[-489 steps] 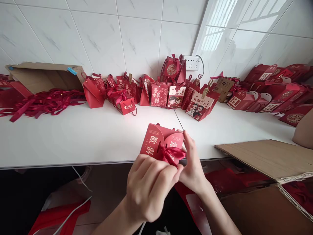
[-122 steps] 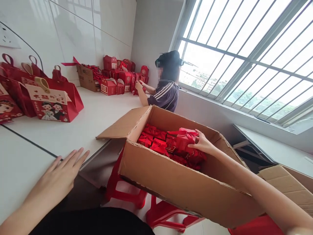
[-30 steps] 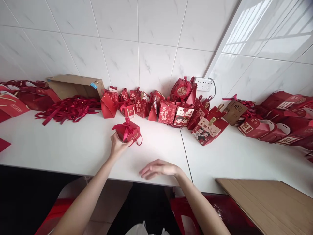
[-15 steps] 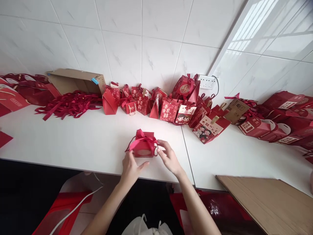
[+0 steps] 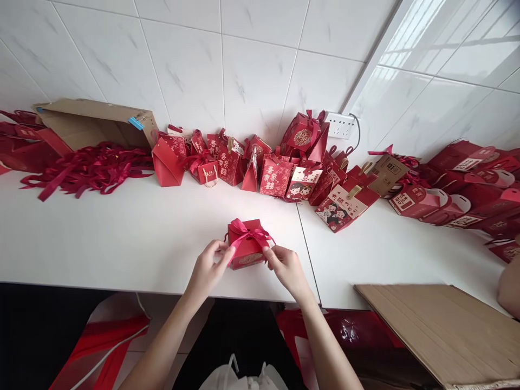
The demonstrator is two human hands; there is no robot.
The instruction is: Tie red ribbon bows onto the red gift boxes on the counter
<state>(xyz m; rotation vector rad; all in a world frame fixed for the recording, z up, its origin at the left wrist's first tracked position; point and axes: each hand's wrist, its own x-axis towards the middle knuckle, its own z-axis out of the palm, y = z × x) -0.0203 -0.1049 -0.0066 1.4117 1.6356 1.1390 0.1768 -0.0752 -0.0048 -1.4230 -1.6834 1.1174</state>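
Note:
A small red gift box stands on the white table, with a gold round print low on its front. Across its top a pink-red ribbon is tied in a bow. My left hand pinches the ribbon at the bow's left side between thumb and fingers. On the other side, my right hand has thumb and fingers closed on the ribbon's right part. Dark red cord shows at both sides of the box.
Along the tiled wall stands a row of finished-looking red gift boxes. Loose red ribbons spill from a cardboard box at the left. More red boxes are stacked right. A flat cardboard sheet lies front right. Part of another person's arm shows at the right edge.
Both hands have closed on the two sides of the ribbon bow; before, their fingers were spread beside it. The box is turned slightly, and the camera view has shifted.

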